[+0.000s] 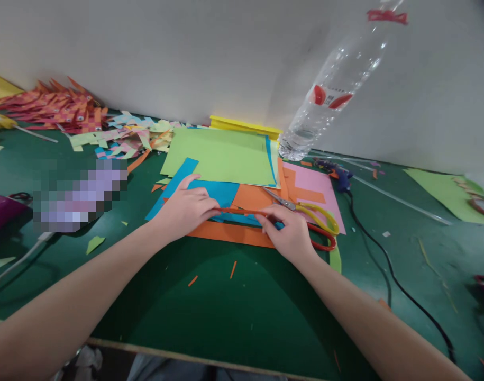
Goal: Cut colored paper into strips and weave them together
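A narrow orange paper strip [239, 210] is stretched level between my two hands, above the coloured paper. My left hand [186, 206] pinches its left end, with the index finger raised. My right hand [287, 230] pinches the other end. Under the hands lie blue paper [221, 194] and a wider orange paper strip [234, 234]. Scissors with yellow and red handles [319, 214] lie just beyond and beside my right hand, partly hidden by it. Behind them a stack of green paper sheets [221, 153] lies flat.
A clear plastic bottle [325, 95] leans against the wall. Woven paper pieces [63, 108] are heaped at the back left. A blue glue gun [343, 179] with a black cord [376, 243] lies right. A blurred-out device [83, 198] with a white cable is left. Orange scraps [233, 269] lie in front.
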Tool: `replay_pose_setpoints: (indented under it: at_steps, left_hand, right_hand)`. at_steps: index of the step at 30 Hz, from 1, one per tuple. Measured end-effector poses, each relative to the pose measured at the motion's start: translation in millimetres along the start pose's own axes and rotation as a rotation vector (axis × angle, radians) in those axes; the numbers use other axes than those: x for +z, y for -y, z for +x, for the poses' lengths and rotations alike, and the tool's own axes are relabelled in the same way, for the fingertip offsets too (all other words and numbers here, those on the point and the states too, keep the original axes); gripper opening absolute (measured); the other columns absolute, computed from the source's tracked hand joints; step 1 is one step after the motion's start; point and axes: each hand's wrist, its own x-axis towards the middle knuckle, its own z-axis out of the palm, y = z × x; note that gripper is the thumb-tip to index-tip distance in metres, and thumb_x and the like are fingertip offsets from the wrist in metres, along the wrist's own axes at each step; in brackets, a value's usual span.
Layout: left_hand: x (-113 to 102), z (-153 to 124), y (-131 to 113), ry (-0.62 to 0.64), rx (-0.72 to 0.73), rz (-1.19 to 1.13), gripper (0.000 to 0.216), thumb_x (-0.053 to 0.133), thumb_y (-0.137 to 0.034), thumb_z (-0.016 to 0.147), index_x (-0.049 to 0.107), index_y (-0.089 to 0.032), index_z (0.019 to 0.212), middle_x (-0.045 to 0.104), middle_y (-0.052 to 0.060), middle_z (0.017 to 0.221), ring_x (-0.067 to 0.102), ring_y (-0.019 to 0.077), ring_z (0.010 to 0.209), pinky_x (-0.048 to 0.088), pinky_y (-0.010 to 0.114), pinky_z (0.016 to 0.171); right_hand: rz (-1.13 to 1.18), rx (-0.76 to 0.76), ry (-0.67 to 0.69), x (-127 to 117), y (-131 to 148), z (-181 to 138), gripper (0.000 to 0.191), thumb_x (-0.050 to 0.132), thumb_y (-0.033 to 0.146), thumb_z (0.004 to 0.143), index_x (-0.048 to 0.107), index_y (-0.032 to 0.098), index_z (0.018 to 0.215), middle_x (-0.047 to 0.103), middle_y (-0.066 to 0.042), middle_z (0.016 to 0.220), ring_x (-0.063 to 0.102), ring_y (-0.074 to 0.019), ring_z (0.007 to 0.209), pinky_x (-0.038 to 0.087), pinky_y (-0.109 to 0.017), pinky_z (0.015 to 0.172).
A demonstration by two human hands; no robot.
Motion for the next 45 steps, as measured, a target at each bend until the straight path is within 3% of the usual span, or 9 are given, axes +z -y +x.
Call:
replay_pose_setpoints:
  at_steps: [11, 17, 19, 22, 24, 28, 30, 38, 45]
  left_hand:
    - [-1, -8, 36, 0.009, -0.16, -0.06, 0.038, 0.043, -0.043, 0.099, 0.072, -0.024, 0.084, 0.071, 0.001, 0.078, 0.066, 0.0175, 0.081, 0.03, 0.047, 0.108]
    - [-15, -5, 46, -0.096, -0.311, -0.128, 0.045, 0.045, -0.052, 0.096, 0.069, -0.025, 0.069, 0.072, -0.002, 0.072, 0.063, 0.0159, 0.068, 0.03, 0.052, 0.107]
    - [-20, -4, 46, -0.137, -0.33, -0.175, 0.046, 0.047, -0.055, 0.093, 0.07, -0.026, 0.066, 0.072, -0.003, 0.069, 0.062, 0.015, 0.064, 0.04, 0.047, 0.1]
    - [-26, -3, 43, -0.149, -0.38, -0.297, 0.043, 0.052, -0.054, 0.091, 0.071, -0.024, 0.067, 0.072, -0.002, 0.069, 0.061, 0.0135, 0.059, 0.049, 0.033, 0.073]
    - [-29, -3, 40, -0.175, -0.491, -0.422, 0.038, 0.057, -0.05, 0.089, 0.07, -0.021, 0.068, 0.07, -0.001, 0.064, 0.058, 0.0124, 0.056, 0.046, 0.029, 0.061]
    - [-29, 0, 35, -0.264, -0.793, -0.73, 0.025, 0.069, -0.036, 0.079, 0.067, -0.017, 0.063, 0.063, -0.002, 0.057, 0.054, 0.0113, 0.06, 0.044, 0.027, 0.063]
    - [-27, 1, 34, -0.288, -0.849, -0.783, 0.023, 0.069, -0.033, 0.076, 0.066, -0.017, 0.06, 0.063, -0.001, 0.058, 0.053, 0.0112, 0.061, 0.041, 0.026, 0.062]
    - [-28, 2, 33, -0.346, -0.847, -0.735, 0.032, 0.061, -0.038, 0.082, 0.067, -0.018, 0.058, 0.053, -0.003, 0.053, 0.039, 0.0085, 0.054, 0.034, 0.025, 0.062]
    - [-26, 2, 34, -0.46, -0.841, -0.752, 0.034, 0.069, -0.037, 0.078, 0.057, -0.017, 0.053, 0.056, 0.0, 0.055, 0.05, 0.0108, 0.058, 0.039, 0.026, 0.063]
  right_hand:
    - [-0.024, 0.033, -0.046, -8, -12, 7, 0.018, 0.056, 0.033, 0.087, 0.068, 0.02, 0.084, 0.064, -0.001, 0.06, 0.06, -0.0161, 0.052, 0.05, -0.032, 0.056]
    - [0.101, 0.219, -0.063, -16, -14, 12, 0.022, 0.06, 0.038, 0.083, 0.066, 0.018, 0.077, 0.059, 0.002, 0.049, 0.057, -0.0147, 0.047, 0.045, -0.03, 0.051]
    - [0.177, 0.284, -0.059, -18, -14, 14, 0.022, 0.062, 0.038, 0.081, 0.065, 0.018, 0.072, 0.059, 0.002, 0.048, 0.056, -0.0135, 0.046, 0.044, -0.028, 0.049]
    - [0.302, 0.358, -0.061, -20, -15, 16, 0.024, 0.066, 0.039, 0.079, 0.065, 0.018, 0.068, 0.058, 0.001, 0.048, 0.052, -0.0112, 0.045, 0.04, -0.026, 0.046]
    - [0.379, 0.396, -0.074, -21, -16, 16, 0.025, 0.069, 0.04, 0.077, 0.065, 0.018, 0.065, 0.057, 0.001, 0.048, 0.049, -0.0099, 0.043, 0.036, -0.025, 0.043]
    - [0.465, 0.456, -0.1, -21, -18, 17, 0.026, 0.073, 0.041, 0.073, 0.065, 0.018, 0.065, 0.057, 0.002, 0.048, 0.046, -0.0086, 0.043, 0.033, -0.023, 0.041]
    - [0.493, 0.471, -0.109, -21, -18, 17, 0.026, 0.075, 0.04, 0.072, 0.064, 0.018, 0.064, 0.056, 0.002, 0.048, 0.045, -0.0081, 0.043, 0.033, -0.023, 0.041]
    - [0.598, 0.49, -0.074, -24, -10, 17, 0.026, 0.073, 0.042, 0.075, 0.067, 0.018, 0.066, 0.058, 0.001, 0.05, 0.046, -0.0076, 0.044, 0.033, -0.023, 0.042]
    - [0.631, 0.525, -0.127, -24, -6, 18, 0.028, 0.076, 0.042, 0.07, 0.063, 0.018, 0.065, 0.05, 0.005, 0.044, 0.04, -0.0056, 0.038, 0.029, -0.021, 0.038]
